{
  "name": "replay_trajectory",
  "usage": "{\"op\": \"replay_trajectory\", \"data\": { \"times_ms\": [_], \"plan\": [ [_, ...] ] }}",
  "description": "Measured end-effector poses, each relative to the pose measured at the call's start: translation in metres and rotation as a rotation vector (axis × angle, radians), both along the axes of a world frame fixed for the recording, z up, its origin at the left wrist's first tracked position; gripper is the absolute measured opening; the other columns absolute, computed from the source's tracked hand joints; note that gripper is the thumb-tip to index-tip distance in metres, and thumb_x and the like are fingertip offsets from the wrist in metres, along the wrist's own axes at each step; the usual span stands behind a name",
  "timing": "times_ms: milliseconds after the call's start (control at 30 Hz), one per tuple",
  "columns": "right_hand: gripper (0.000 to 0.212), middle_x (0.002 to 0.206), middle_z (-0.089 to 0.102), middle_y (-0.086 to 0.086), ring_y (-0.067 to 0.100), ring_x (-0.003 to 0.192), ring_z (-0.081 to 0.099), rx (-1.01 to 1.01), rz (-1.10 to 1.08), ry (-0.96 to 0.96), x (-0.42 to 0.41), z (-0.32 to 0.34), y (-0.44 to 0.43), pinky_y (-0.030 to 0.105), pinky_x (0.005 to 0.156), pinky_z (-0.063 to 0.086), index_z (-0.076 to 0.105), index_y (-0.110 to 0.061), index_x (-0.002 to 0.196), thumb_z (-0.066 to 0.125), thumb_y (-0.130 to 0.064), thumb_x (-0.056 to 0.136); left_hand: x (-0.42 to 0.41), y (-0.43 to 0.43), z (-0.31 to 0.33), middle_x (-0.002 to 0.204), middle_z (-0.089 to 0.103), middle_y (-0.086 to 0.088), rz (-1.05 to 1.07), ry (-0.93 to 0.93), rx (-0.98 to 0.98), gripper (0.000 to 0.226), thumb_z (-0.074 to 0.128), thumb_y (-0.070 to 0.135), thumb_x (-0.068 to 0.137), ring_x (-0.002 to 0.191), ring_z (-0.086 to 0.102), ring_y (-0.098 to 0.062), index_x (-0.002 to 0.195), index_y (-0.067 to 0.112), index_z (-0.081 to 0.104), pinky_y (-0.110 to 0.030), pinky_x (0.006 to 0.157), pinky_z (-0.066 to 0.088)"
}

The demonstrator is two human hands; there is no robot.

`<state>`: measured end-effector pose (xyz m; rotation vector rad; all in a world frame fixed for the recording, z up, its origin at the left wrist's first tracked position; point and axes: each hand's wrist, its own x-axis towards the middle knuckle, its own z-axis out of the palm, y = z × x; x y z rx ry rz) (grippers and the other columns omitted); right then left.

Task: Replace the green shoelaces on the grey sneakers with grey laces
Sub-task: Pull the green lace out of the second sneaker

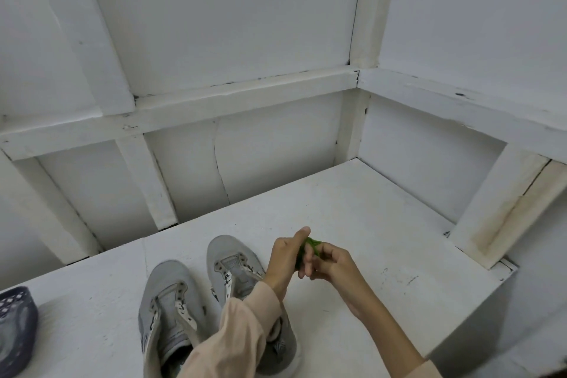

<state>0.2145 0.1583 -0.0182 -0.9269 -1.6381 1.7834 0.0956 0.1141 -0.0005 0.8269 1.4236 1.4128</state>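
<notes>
Two grey sneakers stand side by side on the white table (368, 224), toes pointing away from me, with no laces in their eyelets. The left sneaker (168, 301) is fully in view; my left forearm crosses the heel of the right sneaker (233, 264). Just right of the right sneaker's toe, my left hand (285, 258) and my right hand (329, 261) meet above the table. Between them is a bunched green shoelace (310, 245), which both hands hold with curled fingers. Most of the lace is hidden by the fingers. No grey laces are in view.
A dark blue perforated plastic basket (15, 328) sits at the table's left edge. White framed wall panels close in the table at the back and right. The table's right edge drops off near the lower right.
</notes>
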Motion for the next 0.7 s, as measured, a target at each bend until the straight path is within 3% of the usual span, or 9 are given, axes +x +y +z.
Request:
{"op": "replay_trajectory", "data": {
  "times_ms": [133, 267, 367, 467, 600, 700],
  "plan": [
    [0.015, 0.068, 0.062, 0.010, 0.019, 0.065, 0.053, -0.095, -0.119, 0.056, 0.000, -0.002, -0.003, 0.026, 0.056, 0.037, 0.062, -0.007, 0.084, 0.052, -0.003, 0.095, 0.003, 0.002, 0.000, 0.046, 0.052, -0.011, -0.085, -0.085, -0.013, 0.051, 0.047, 0.033, 0.097, 0.041, 0.040, -0.017, 0.053, 0.009, 0.056, -0.023, 0.050, 0.040],
    [0.022, 0.064, 0.056, 0.006, 0.008, 0.046, 0.036, -0.135, -0.144, 0.011, 0.001, -0.002, 0.001, 0.019, 0.046, 0.024, 0.059, -0.012, 0.079, 0.048, -0.003, 0.096, 0.006, 0.006, 0.002, 0.051, 0.055, -0.012, -0.154, -0.282, -0.077, 0.044, 0.035, 0.024, 0.098, 0.045, 0.042, -0.016, 0.065, 0.005, 0.056, -0.025, 0.054, 0.041],
    [0.028, 0.059, 0.052, -0.003, 0.003, 0.044, 0.035, -0.103, -0.132, -0.062, 0.001, -0.007, 0.007, 0.016, 0.045, 0.023, 0.062, -0.013, 0.086, 0.042, 0.005, 0.094, 0.003, 0.006, -0.001, 0.058, 0.058, -0.012, -0.180, -0.404, -0.108, 0.038, 0.033, 0.019, 0.096, 0.053, 0.048, -0.017, 0.071, 0.003, 0.057, -0.028, 0.061, 0.045],
    [0.033, 0.060, 0.051, -0.005, 0.008, 0.051, 0.034, -0.216, -0.062, -0.010, 0.007, -0.011, 0.016, 0.021, 0.047, 0.026, 0.067, -0.011, 0.096, 0.041, 0.010, 0.092, -0.005, 0.005, -0.001, 0.071, 0.063, -0.010, -0.254, -0.488, -0.136, 0.036, 0.036, 0.021, 0.100, 0.065, 0.057, -0.018, 0.081, 0.003, 0.061, -0.029, 0.074, 0.050],
    [0.027, 0.062, 0.052, -0.001, 0.010, 0.053, 0.036, -0.447, 0.036, 0.168, 0.017, -0.017, 0.027, 0.022, 0.048, 0.029, 0.066, -0.005, 0.102, 0.051, 0.012, 0.085, -0.009, 0.003, -0.005, 0.082, 0.064, -0.005, -0.390, -0.392, -0.076, 0.031, 0.039, 0.027, 0.101, 0.076, 0.061, -0.014, 0.091, 0.005, 0.058, -0.028, 0.083, 0.051],
    [0.026, 0.063, 0.051, 0.000, 0.009, 0.054, 0.040, -0.477, 0.071, 0.227, 0.019, -0.022, 0.028, 0.021, 0.048, 0.033, 0.064, -0.004, 0.101, 0.061, 0.006, 0.077, -0.007, 0.002, -0.007, 0.083, 0.065, -0.005, -0.414, -0.319, -0.049, 0.033, 0.043, 0.030, 0.099, 0.077, 0.063, -0.013, 0.097, 0.000, 0.058, -0.026, 0.080, 0.052]
  ]
}}
